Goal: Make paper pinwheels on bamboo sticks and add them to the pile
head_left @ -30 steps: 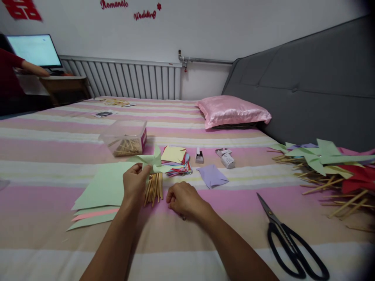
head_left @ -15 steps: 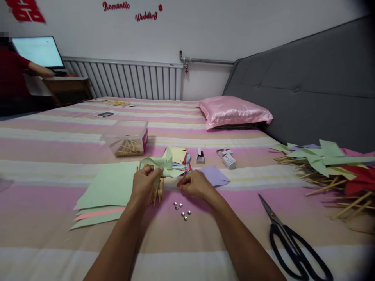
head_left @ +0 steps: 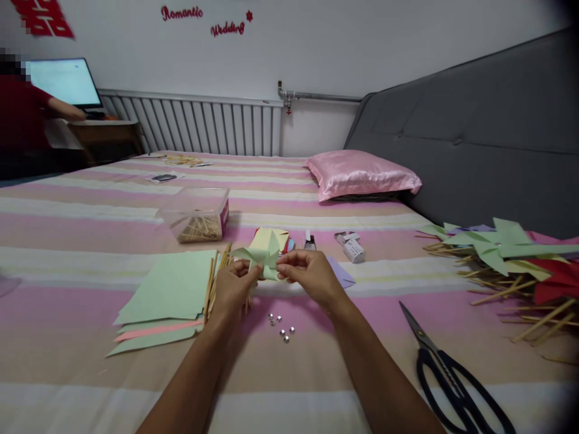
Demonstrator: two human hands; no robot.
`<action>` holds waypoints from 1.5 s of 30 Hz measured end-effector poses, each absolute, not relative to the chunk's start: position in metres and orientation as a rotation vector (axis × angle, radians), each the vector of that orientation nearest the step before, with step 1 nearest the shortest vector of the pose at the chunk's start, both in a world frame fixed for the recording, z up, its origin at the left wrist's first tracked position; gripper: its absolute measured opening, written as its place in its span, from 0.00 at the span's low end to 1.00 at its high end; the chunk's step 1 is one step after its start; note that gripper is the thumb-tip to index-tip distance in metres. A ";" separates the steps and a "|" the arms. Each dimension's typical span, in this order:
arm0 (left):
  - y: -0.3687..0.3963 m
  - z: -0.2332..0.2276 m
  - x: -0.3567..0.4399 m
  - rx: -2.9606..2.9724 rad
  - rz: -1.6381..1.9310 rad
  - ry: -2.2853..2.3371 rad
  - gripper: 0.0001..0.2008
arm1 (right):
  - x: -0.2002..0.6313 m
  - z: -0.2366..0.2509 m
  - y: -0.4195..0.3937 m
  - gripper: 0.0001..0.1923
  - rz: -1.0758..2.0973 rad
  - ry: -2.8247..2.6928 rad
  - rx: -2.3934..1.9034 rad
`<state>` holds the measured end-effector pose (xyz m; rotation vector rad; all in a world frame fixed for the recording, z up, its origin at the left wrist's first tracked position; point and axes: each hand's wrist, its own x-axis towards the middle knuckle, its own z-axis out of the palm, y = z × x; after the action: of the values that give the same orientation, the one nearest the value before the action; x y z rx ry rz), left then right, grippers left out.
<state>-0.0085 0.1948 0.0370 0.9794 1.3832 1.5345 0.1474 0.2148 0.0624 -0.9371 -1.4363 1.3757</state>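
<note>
- Pinwheel of pale green paper is held above the striped bedspread, between both hands, in front of the stack of coloured squares.
- Green sheets and wooden sticks are seen leftmost.
- Left hand is raised, fingers pinched closed on the pinwheel's left side.
- Right hand is curled, fingertips gripping its right edge.
- Metal tacks lie below; scissors lie rightmost.

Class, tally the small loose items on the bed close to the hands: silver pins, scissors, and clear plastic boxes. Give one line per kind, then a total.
Silver pins: 5
Scissors: 1
Clear plastic box with sticks inside: 1
Total: 7
</note>
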 end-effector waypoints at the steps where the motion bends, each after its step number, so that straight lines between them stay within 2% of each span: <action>1: 0.194 0.037 -0.007 0.976 1.525 1.371 0.10 | 0.143 0.061 0.214 0.07 1.369 -1.444 -0.926; 5: 0.192 0.041 -0.005 0.943 1.509 1.330 0.11 | 0.131 0.052 0.210 0.05 1.269 -1.502 -0.860; 13: 0.194 0.039 -0.006 0.950 1.526 1.256 0.14 | 0.130 0.053 0.208 0.03 0.822 -1.626 -0.920; 34: 0.192 0.038 -0.007 1.010 1.518 1.221 0.12 | 0.132 0.052 0.212 0.04 0.937 -1.575 -0.963; 45: 0.192 0.037 -0.008 1.041 1.520 1.197 0.11 | 0.132 0.052 0.212 0.05 0.899 -1.556 -0.996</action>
<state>-0.0082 0.1922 0.0369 1.0409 1.1970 1.5199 0.1319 0.2117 0.0522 -0.9965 -1.5559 0.8990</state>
